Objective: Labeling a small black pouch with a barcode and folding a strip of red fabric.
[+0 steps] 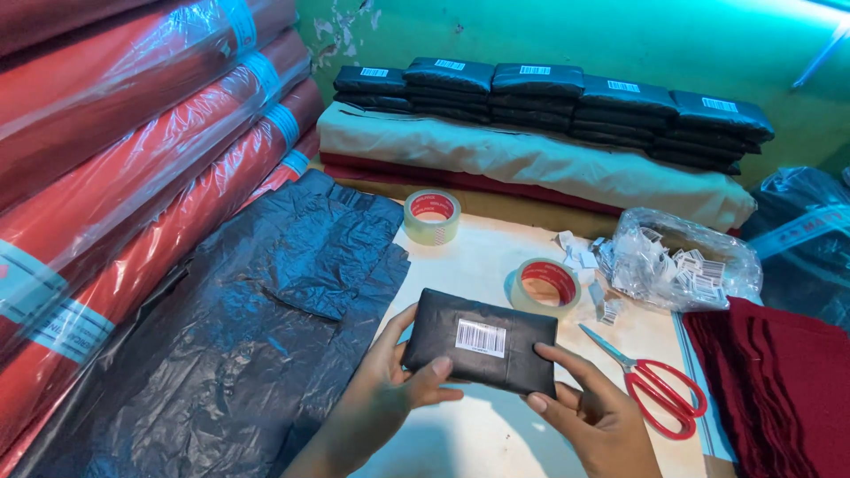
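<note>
- Black wrapped packet (481, 341) held between both hands just above the pale table (478, 257), long axis running left to right, slightly tilted down toward the right.
- Left hand (390, 385) on the packet's left end: thumb pressed on the front face, fingers (398, 326) curled behind the edge.
- Right hand (591, 409) at the packet's lower right corner: thumb and fingertips pinching the edge (both hands equally near, one per short end).
- Glossy, wrinkled black plastic film, flat and rectangular, soft-looking; white barcode sticker in the middle of the packet's face.
- Just behind the packet, a tape roll (545, 285) with red core; farther behind, a second tape roll (432, 215).
- Right of the packet, red-handled scissors (653, 382) lying flat, and a clear bag of small labels (680, 261).
- Left of the packet, loose black plastic bags (248, 327), crinkled, overlapping.
- Far behind the packet, stacked black packets (558, 102) on folded cloth.
</note>
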